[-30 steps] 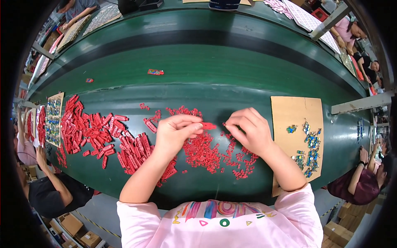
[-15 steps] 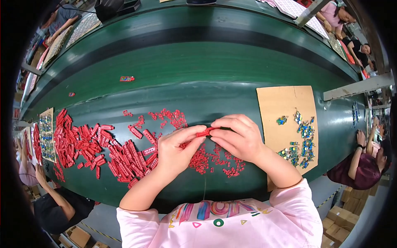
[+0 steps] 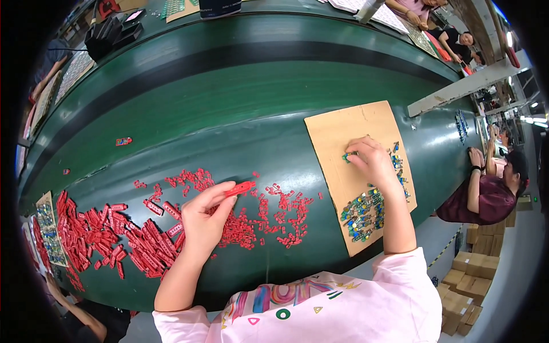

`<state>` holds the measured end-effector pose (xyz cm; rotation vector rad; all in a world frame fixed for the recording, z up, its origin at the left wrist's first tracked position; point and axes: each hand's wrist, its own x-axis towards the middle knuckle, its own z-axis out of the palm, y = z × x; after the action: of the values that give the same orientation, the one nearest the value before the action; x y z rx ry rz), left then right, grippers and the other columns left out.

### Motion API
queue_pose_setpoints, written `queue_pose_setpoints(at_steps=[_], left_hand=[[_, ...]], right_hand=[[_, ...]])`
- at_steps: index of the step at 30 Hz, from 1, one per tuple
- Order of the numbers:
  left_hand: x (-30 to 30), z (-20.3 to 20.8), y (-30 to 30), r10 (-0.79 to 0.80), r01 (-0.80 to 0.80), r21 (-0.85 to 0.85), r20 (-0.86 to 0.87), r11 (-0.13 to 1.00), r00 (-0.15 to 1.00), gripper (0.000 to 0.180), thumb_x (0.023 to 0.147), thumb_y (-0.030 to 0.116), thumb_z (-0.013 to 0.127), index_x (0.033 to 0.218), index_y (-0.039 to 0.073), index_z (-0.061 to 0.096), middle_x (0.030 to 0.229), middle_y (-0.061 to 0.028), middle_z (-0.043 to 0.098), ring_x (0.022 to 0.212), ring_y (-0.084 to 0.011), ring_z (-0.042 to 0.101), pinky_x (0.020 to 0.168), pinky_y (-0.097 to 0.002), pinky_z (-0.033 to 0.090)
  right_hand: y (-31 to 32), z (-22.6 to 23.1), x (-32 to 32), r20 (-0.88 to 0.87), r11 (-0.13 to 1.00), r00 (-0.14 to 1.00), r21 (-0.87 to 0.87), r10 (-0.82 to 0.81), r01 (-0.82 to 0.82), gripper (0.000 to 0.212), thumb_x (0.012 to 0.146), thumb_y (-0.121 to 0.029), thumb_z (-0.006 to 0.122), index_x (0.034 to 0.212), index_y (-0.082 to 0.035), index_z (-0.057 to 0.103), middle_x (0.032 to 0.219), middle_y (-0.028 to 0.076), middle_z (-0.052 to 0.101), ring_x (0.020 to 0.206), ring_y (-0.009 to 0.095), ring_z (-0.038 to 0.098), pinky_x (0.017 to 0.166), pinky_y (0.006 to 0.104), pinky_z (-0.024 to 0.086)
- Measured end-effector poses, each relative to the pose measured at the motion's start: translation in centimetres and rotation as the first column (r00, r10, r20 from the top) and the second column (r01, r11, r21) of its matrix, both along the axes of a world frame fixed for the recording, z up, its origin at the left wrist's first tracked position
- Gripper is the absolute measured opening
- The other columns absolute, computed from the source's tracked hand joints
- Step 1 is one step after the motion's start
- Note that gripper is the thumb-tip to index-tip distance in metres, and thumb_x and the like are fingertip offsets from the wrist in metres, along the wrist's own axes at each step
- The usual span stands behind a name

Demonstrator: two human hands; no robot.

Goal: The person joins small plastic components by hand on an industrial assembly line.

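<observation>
Between the thumb and fingers of my left hand [image 3: 201, 216] is a long red plastic shell [image 3: 240, 188] with holes along it. My right hand [image 3: 373, 163] is over a cardboard sheet [image 3: 326, 128], its fingertips pinched on a small green-and-blue circuit board [image 3: 346, 157]. More such circuit boards [image 3: 363, 214] lie in a cluster on the sheet below and right of that hand. Small red plastic pieces [image 3: 237, 228] are scattered beside and beneath my left hand. Long red shells [image 3: 150, 246] form a heap to its left.
The green work surface [image 3: 229, 91] carries a finished-looking red piece with a circuit board [image 3: 123, 141] farther back. A metal post [image 3: 469, 86] crosses at right. Co-workers sit either side; one wears a dark red shirt [image 3: 480, 197]. Cardboard boxes [image 3: 469, 266] stand on the floor.
My right hand has left the red shell and moved right to the cardboard, taking hold of a circuit board. My left hand keeps the shell. The view has shifted right.
</observation>
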<state>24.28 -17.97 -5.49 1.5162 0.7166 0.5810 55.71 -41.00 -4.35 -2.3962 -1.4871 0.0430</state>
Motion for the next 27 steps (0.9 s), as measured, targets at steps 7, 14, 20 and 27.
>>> queue_pose_setpoints(at_steps=[7, 14, 20, 27], left_hand=[[0.2, 0.3, -0.5, -0.049, 0.050, -0.037, 0.028, 0.998, 0.998, 0.032, 0.082, -0.009, 0.068, 0.113, -0.001, 0.070, 0.099, -0.0103, 0.075, 0.086, -0.0136, 0.071, 0.077, -0.0229, 0.056], [0.6, 0.3, -1.0, -0.068, 0.074, -0.158, 0.042, 0.985, 0.997, 0.031, 0.084, -0.008, 0.068, 0.114, -0.001, 0.069, 0.102, -0.0098, 0.075, 0.087, -0.0122, 0.071, 0.077, -0.0219, 0.056], [0.3, 0.5, -0.6, -0.049, 0.058, -0.178, 0.058, 0.982, 0.997, 0.031, 0.084, -0.009, 0.067, 0.114, 0.000, 0.069, 0.103, -0.0091, 0.075, 0.086, -0.0115, 0.070, 0.077, -0.0214, 0.056], [-0.1, 0.0, -0.3, -0.035, 0.046, -0.173, 0.063, 0.984, 0.997, 0.031, 0.084, -0.009, 0.067, 0.114, 0.000, 0.069, 0.102, -0.0079, 0.075, 0.085, -0.0110, 0.070, 0.077, -0.0213, 0.056]], right_hand=[[1.2, -0.4, -0.1, -0.164, 0.993, 0.979, -0.047, -0.118, 0.112, 0.019, 0.081, -0.006, 0.072, 0.100, -0.006, 0.070, 0.093, 0.005, 0.066, 0.083, 0.021, 0.062, 0.076, 0.0303, 0.050], [5.4, -1.6, -4.0, -0.319, 0.936, 0.948, 0.329, -0.014, 0.124, 0.012, 0.084, -0.006, 0.073, 0.095, -0.003, 0.071, 0.088, 0.005, 0.065, 0.073, 0.016, 0.060, 0.065, 0.0267, 0.048], [10.1, 2.0, -10.2, -0.470, 0.901, 0.817, 0.414, 0.334, -0.130, 0.016, 0.082, -0.002, 0.075, 0.097, -0.003, 0.072, 0.086, 0.004, 0.065, 0.071, 0.014, 0.058, 0.064, 0.0251, 0.046], [11.1, 0.2, -9.4, -0.563, 0.912, 0.734, 0.363, 0.379, -0.191, 0.012, 0.081, -0.005, 0.076, 0.091, -0.004, 0.070, 0.084, 0.004, 0.064, 0.069, 0.015, 0.058, 0.063, 0.0274, 0.046]])
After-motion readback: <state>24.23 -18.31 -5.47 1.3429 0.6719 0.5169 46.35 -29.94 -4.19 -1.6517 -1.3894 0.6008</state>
